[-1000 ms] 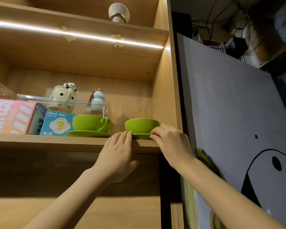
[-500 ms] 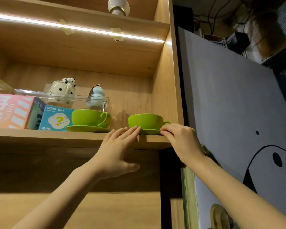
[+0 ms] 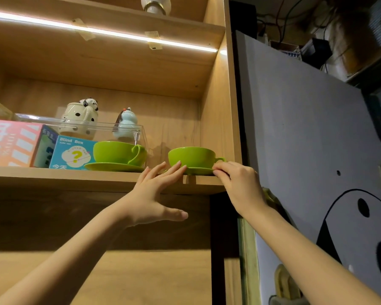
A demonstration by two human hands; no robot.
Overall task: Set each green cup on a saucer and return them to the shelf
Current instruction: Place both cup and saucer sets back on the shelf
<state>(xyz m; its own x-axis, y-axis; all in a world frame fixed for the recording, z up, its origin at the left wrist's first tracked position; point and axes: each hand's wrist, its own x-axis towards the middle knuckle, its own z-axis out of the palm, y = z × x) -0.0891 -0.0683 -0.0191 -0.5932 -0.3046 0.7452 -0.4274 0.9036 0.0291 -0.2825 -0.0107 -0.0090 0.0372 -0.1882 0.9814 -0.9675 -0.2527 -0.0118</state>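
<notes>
Two green cups stand on green saucers on the wooden shelf. The left cup and its saucer sit beside a blue box, with no hand on them. The right cup sits on the right saucer near the shelf's front edge, its handle pointing right. My left hand is spread flat, fingertips touching that saucer's left rim. The curled fingertips of my right hand pinch its right rim, just under the cup handle.
Behind the cups a clear case holds a panda-spotted pot and a pale blue gourd figure. A blue "Blind Box" and a pink box fill the left. The cabinet side wall stands close on the right.
The right cup and saucer have slid a little further onto the shelf. My left fingers have stretched out flat against the saucer's rim, while my right hand stays on the other rim.
</notes>
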